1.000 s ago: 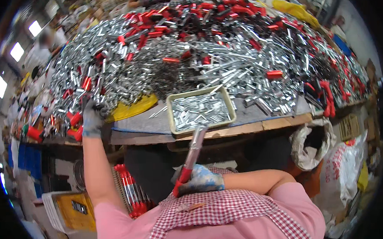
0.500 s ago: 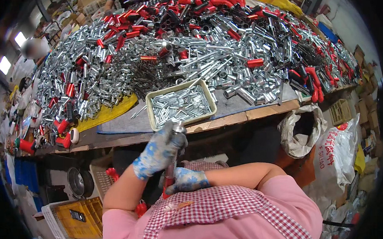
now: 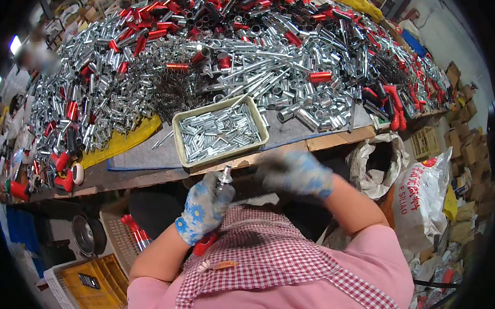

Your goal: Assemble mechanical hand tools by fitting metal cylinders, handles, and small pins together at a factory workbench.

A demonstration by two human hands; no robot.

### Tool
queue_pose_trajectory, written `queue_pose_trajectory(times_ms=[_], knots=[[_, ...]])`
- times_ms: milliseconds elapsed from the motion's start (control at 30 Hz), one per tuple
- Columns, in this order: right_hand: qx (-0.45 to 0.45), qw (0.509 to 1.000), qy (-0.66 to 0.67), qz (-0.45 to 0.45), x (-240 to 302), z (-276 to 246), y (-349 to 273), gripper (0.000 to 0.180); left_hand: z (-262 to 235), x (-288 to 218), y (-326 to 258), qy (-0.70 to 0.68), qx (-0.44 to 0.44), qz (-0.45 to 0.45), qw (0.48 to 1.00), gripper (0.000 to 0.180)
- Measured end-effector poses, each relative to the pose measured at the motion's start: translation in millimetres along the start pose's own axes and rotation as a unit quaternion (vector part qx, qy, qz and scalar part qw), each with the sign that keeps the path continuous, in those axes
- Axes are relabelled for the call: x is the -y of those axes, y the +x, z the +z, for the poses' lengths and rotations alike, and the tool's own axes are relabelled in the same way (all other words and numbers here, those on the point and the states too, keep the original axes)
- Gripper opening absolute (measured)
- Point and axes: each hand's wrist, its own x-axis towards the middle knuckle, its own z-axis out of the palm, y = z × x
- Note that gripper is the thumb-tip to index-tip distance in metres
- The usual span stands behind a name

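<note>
My left hand (image 3: pixel 203 208), in a blue flowered work glove, is closed around a tool with a metal shaft and a red handle (image 3: pixel 206 242), held upright close to my chest. Its metal tip (image 3: pixel 224 177) points up toward the table edge. My right hand (image 3: pixel 297 174), gloved the same, is blurred by motion just right of the tip, below the table's front edge; I cannot tell whether it holds anything. Straight ahead on the table stands a cream tray (image 3: pixel 263 124) filled with several small shiny metal sleeves.
A huge heap of metal tubes and red-handled parts (image 3: pixel 244 51) covers the wooden table (image 3: pixel 334 139). White sacks (image 3: pixel 423 192) stand at the right. A yellow crate (image 3: pixel 91 280) and a basket of red-handled tools (image 3: pixel 133 232) sit under the table at left.
My left hand came down from the heap at the far left and took hold of the tool. My right hand let go of the red handle and rose to the right.
</note>
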Motion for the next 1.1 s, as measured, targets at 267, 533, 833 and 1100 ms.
queue_pose_trajectory(times_ms=[267,533,833,1100], knots=[[-0.2,0.759,-0.618,-0.049,-59.3,-87.7,54.0,0.043,-1.3,-33.7,-0.9,0.011,0.097,-0.052,0.994,0.045],[-0.206,0.975,-0.012,-0.087,-14.1,-52.3,50.6,0.035,5.6,-12.2,-8.3,-0.009,0.109,-0.086,0.99,0.041],[0.178,0.916,-0.299,-0.202,59.1,-5.9,23.2,0.034,10.1,1.6,-13.7,-0.016,0.214,-0.042,0.976,0.043],[0.182,0.957,-0.181,-0.134,58.9,8.1,21.6,0.044,14.5,9.0,-22.1,-0.016,0.139,0.05,0.989,0.034]])
